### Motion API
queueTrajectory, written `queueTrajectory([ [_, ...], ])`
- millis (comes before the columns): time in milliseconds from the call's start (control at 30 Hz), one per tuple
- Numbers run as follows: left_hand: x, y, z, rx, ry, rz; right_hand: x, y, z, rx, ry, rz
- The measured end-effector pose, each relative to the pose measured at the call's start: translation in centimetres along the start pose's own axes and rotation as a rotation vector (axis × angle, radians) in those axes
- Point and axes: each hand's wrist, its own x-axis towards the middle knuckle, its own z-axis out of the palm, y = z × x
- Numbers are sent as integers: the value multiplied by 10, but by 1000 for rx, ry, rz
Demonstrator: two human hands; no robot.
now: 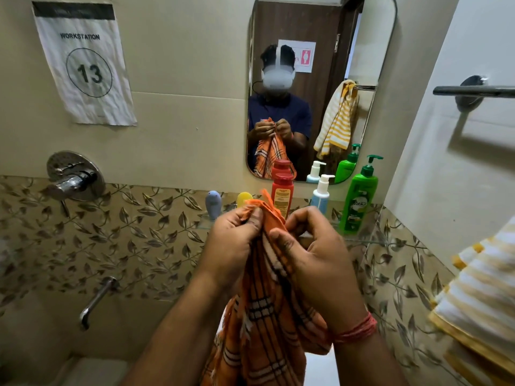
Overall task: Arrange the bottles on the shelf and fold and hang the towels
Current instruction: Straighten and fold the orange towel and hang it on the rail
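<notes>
Left fingers: the left hand [237, 235] was curled round the top edge of the orange checked towel [267, 324], thumb pressed against the bunched cloth.
Right fingers: the right hand [315, 254] pinched the same edge just beside the left, thumb on the near side, fingers curled behind.
Towel position: held up in front of the chest, between the person and the glass shelf [359, 239], touching nothing but the hands.
Towel axis: its long axis ran up and down; the gathered, frayed end pointed up at the hands and the rest hung loose toward the floor, crumpled, with no clean fold visible.
Bottles: the red bottle [282, 195], white pump bottle [322, 195] and green pump bottle [359, 201] stood upright in a row on the shelf, with a blue container [213, 204] and a yellow one [244, 198] to the left; that part looked done.
Towels: a yellow striped towel [479, 296] hung at the right edge, while the towel bar [473, 91] above showed bare.
Remaining: likely folding the orange towel and hanging it.
</notes>
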Motion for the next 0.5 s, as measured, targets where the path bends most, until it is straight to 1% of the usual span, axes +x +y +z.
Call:
queueTrajectory([
  [67,8,8,-6,-5,119,-3,-7,8,2,128,-190,61],
  [200,24,22,-16,112,276,64,-18,25,5,197,-439,113],
  [267,31,28,-18,154,355,103,-20,30,5,183,-563,118],
  [333,37,33,-22,165,441,132,-22,36,5,140,-641,124],
  [400,40,39,-26,159,506,165,-23,46,4,70,-679,133],
  [500,42,47,-33,132,597,211,-25,58,-5,69,-728,227],
])
